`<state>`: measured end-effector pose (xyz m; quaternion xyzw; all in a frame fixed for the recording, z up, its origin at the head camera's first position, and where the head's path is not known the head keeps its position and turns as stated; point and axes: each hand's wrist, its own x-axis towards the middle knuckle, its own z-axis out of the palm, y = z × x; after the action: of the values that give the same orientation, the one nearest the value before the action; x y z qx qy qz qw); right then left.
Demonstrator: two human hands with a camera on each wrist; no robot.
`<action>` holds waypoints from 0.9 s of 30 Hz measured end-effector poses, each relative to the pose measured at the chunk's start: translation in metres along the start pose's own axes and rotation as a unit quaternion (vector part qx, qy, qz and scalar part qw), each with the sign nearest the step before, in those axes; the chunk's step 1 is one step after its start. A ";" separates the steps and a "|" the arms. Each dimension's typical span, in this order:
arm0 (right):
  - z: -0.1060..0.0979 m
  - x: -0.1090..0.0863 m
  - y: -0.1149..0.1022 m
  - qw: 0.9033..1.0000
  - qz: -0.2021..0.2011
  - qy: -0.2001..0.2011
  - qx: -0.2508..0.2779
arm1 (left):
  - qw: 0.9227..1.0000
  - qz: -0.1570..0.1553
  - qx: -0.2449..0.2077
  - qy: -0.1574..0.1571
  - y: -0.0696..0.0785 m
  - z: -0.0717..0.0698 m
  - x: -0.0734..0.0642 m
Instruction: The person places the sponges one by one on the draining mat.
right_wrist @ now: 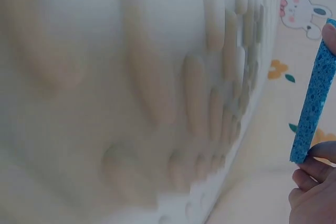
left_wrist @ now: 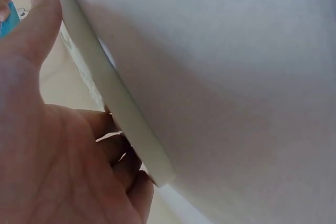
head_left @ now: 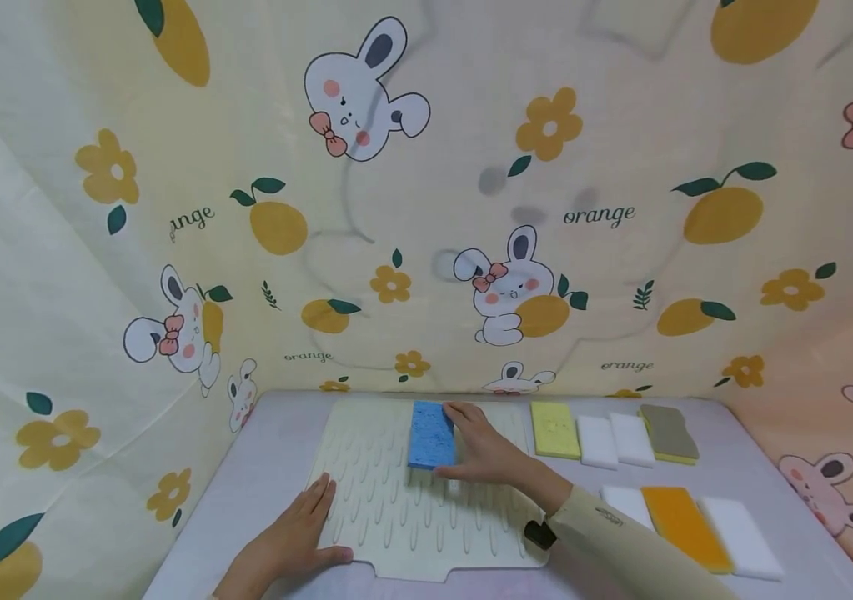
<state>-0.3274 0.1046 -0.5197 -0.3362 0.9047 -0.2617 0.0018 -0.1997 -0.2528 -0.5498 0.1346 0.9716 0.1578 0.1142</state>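
My right hand [head_left: 482,448] grips a blue rectangular sponge [head_left: 430,435] by its right side, over the back part of a cream ridged board [head_left: 366,500]. From the right wrist view, the sponge [right_wrist: 314,93] shows as a thin speckled slab spanned between thumb and fingers, off the ridged surface. My left hand [head_left: 283,537] rests at the board's front left corner, fingers lying along its left edge and thumb at the front edge. Close up in the left wrist view, the fingertips of the left hand [left_wrist: 68,145] pass behind the board's rim [left_wrist: 126,108].
Right of the board stand a yellow sponge [head_left: 555,430], two white pads [head_left: 597,442] and a grey-topped yellow sponge [head_left: 668,433]. Nearer lie an orange-topped sponge [head_left: 684,529] and two white pads [head_left: 740,537]. A printed cloth [head_left: 434,208] walls the table [head_left: 246,475] behind and at both sides.
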 end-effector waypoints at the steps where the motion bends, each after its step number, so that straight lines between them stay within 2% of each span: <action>1: 0.002 0.003 -0.001 1.000 -0.003 -0.001 0.002 | 1.000 -0.002 -0.001 -0.001 0.000 -0.001 0.000; 7: 0.011 0.017 -0.003 1.000 -0.007 -0.018 0.016 | 1.000 -0.024 -0.002 -0.017 0.000 -0.003 0.003; 13: 0.018 0.026 -0.002 0.999 0.012 -0.030 0.012 | 0.999 -0.028 -0.002 -0.026 0.000 0.000 0.004; 20: 0.024 0.042 -0.009 0.999 0.001 -0.029 0.020 | 0.999 -0.031 0.006 -0.029 0.001 -0.001 0.006; 27: 0.036 0.061 -0.015 0.999 -0.013 -0.039 -0.009 | 0.999 -0.030 -0.002 -0.032 0.004 -0.003 0.005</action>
<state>-0.3590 0.0411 -0.5338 -0.3575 0.9020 -0.2402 0.0303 -0.2039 -0.2488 -0.5467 0.1097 0.9708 0.1515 0.1501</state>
